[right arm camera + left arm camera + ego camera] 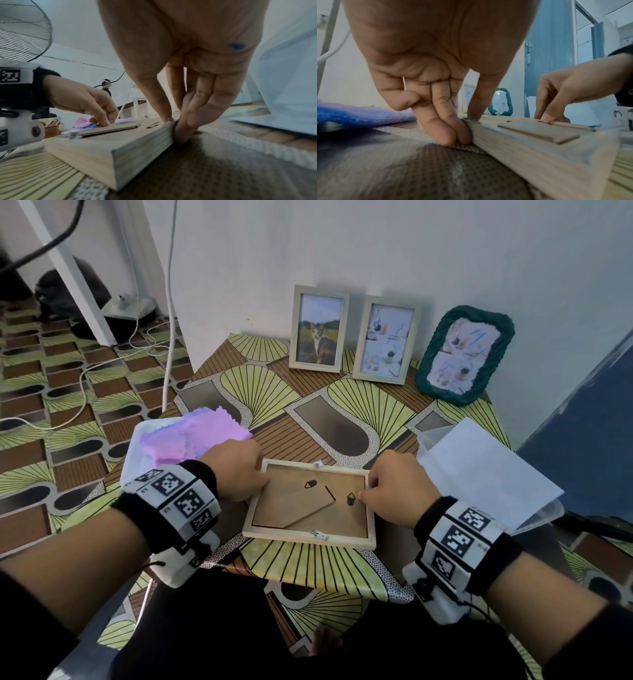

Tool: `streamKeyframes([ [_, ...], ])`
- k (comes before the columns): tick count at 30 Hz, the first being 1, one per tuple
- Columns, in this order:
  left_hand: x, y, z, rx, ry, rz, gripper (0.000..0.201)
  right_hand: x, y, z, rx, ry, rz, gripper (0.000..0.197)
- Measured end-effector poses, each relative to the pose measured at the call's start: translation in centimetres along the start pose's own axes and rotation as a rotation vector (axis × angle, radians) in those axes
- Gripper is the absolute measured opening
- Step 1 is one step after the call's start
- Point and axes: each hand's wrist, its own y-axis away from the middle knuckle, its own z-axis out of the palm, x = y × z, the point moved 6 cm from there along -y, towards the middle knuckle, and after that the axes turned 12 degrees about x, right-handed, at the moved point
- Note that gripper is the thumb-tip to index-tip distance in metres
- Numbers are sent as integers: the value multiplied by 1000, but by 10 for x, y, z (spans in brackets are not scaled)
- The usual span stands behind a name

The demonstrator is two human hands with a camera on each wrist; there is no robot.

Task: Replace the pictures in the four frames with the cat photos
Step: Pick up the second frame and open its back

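Wooden frame (310,537) lies face down on the patterned table (308,392), backing board up. Left hand (236,470) pinches its left edge: thumb on top, fingers (453,134) curled down the outer side. Right hand (394,484) pinches the right edge likewise, thumb seemingly on a small metal tab, too blurred to confirm.

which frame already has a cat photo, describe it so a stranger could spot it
Three frames lean against the white wall at the back of the patterned table. It is the leftmost one, the pale wooden frame; alone of the three, it shows a cat standing in a field.
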Motion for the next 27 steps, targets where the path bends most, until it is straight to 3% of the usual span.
streamKeyframes([
  [5, -2, 2, -2, -63, 153, -66, 16, 4, -4, -4, 38, -85, 106, 17],
  [9, -2, 3, -4, -32, 143, -47, 19, 9, -3, -3, 19, -129, 139, 14],
  [13, -3, 5, -11, 79, -8, 53, 21, 11, 5, -4, -25, -182, 51, 25],
  [15, -5, 5, -14, 132, 35, 121, 30, 9, 16, -6, -59, -173, -7, 29],
  [17, -2, 5, -14, 141, 84, 237, 42, 6, 29, -5, -105, -145, -61, 28],
  [20, 7, 6, -3, 85, 18, 409, 48, 4, 46, -3, -159, -54, -133, 49],
  [23, 14, 2, 0, 71, -11, 441, 43, 1, 52, 2, -186, 61, -195, 70],
  [27, 19, -4, -7, 79, 3, 419, 35, 1, 44, 0, -150, 82, -200, 57],
])
